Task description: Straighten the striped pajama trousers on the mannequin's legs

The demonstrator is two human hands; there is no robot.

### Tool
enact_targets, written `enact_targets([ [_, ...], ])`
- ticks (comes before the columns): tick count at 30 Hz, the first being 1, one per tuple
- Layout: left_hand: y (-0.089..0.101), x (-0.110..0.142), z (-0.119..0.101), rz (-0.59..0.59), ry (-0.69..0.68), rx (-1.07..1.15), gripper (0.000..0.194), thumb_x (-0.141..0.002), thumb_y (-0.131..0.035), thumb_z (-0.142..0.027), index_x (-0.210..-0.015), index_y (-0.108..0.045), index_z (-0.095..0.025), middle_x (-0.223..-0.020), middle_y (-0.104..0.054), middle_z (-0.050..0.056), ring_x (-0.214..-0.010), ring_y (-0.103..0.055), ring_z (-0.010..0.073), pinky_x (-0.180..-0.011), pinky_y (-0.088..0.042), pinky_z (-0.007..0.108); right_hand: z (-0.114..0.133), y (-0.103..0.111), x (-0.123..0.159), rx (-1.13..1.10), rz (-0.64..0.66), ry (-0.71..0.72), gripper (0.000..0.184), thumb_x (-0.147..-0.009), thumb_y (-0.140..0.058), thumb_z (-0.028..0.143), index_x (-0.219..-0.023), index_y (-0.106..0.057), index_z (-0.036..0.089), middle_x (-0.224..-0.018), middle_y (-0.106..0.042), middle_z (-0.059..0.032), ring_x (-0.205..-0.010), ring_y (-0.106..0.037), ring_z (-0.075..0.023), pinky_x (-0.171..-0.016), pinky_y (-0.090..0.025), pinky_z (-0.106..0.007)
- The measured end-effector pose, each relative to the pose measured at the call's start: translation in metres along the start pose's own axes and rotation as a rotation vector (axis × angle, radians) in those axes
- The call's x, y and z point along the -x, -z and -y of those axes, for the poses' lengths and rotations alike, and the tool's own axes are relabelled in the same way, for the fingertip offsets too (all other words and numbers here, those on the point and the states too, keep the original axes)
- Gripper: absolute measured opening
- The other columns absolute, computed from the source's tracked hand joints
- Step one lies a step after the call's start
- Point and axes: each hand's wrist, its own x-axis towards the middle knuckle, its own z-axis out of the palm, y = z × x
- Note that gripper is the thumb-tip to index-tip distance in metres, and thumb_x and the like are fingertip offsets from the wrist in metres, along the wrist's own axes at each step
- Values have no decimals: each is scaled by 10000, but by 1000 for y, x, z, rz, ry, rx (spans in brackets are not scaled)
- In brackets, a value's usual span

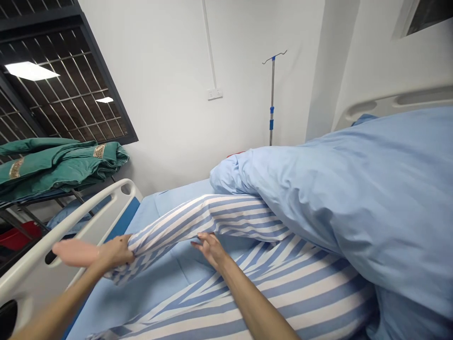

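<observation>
While the L hand (112,252) wraps closed round the cuff end of a blue-and-white striped sleeve (198,212) at 8 o'clock, the R hand (211,249) lies at 6 o'clock w/ fingers part-open, tips against the sleeve's lower edge, no firm grip visible. The sleeve, w/ limb inside, crosses the light-blue bed sheet (141,293) from approx. 2 toward 8 o'clock. A pale pink mannequin hand (73,252) juts from the cuff toward the white bed side rail (88,208), overlapping it in view; contact not confirmed. Blue quilt (354,189) bulks at 3 o'clock; striped garment body (269,293) at 5 o'clock. IV pole (272,99) at 1 o'clock; folded green quilts (53,165) at 9 o'clock.

Risks: smooth cloth could slip through the L hand, dropping the limb onto the rail; a hard pull on the cuff could drag the sleeve off the mannequin hand; the rail's edge could catch that hand if the limb swings toward 8 o'clock; the quilt could slide onto the limb if disturbed.

Hidden: upper end of limb, under quilt; mannequin's head, out of view; L fingers partly behind cuff. Sleeve vs. trouser leg, and hand vs. foot, hard to confirm from this angle.
</observation>
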Motion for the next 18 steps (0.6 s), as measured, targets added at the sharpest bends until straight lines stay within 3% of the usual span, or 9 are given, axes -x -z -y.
enact_targets([
  [5, -73, 18, -60, -12, 92, 299, 439, -523, -552, -306, -959, -561, -256, -877, -667, 42, -825, -604, 253, -574, -389, 275, 21, -9, 7, -54, 83, 207, 211, -662, -567, 224, -867, -611, 249, -898, -643, -7, -1024, -505, -197, -873, -389, -366],
  [10, -101, 13, -116, -36, 127, 456, 366, -554, -546, -338, -911, -551, -257, -864, -663, 38, -816, -599, 256, -580, -396, 295, 38, -6, 8, -92, 30, 298, 299, -662, -500, 275, -946, -594, 268, -932, -641, -11, -1049, -496, -198, -886, -384, -376],
  [14, -107, 8, -126, -40, 113, 480, 388, -565, -547, -372, -935, -542, -253, -872, -659, 44, -822, -595, 262, -584, -400, 303, 41, 0, 5, -115, 22, 304, 292, -668, -503, 250, -946, -591, 271, -973, -625, -4, -1024, -502, -182, -901, -377, -360],
  [18, -105, 3, -107, -52, 53, 418, 395, -571, -539, -377, -947, -540, -257, -904, -659, 44, -838, -594, 262, -587, -398, 295, 39, 2, 5, -132, 65, 263, 224, -684, -510, 221, -885, -598, 262, -959, -617, -5, -1001, -496, -173, -892, -386, -358],
])
